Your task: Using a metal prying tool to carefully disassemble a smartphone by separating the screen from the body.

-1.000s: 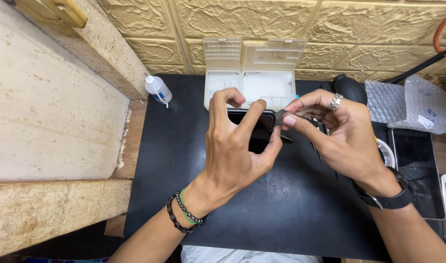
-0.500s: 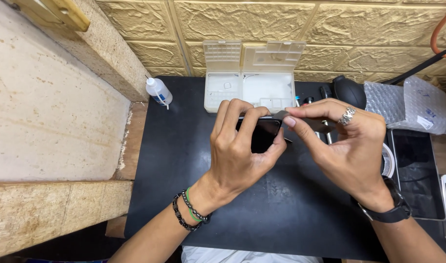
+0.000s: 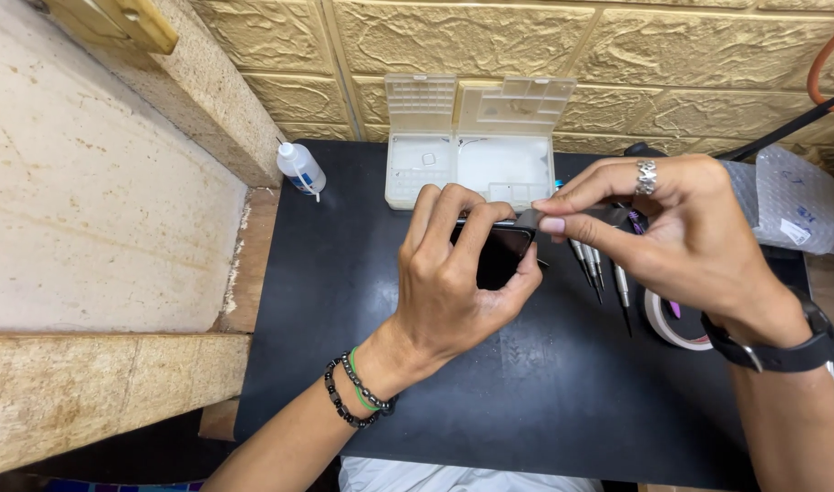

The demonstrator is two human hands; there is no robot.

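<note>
My left hand (image 3: 458,278) grips a dark smartphone (image 3: 501,255) tilted on its edge above the black mat (image 3: 490,401), fingers curled over its top. My right hand (image 3: 676,232), with a ring and a black wristwatch, pinches a thin flat grey tool (image 3: 532,219) against the phone's upper right edge. Most of the phone is hidden behind my left fingers.
An open clear plastic parts box (image 3: 471,146) stands at the back of the mat. A small squeeze bottle (image 3: 300,168) lies at the back left. Several screwdrivers (image 3: 603,273) and a tape roll (image 3: 667,323) lie under my right hand. Bubble wrap (image 3: 790,205) sits far right.
Both hands and the phone have stayed in nearly the same place; my right hand has shifted slightly right along the phone's upper edge with the thin tool.
</note>
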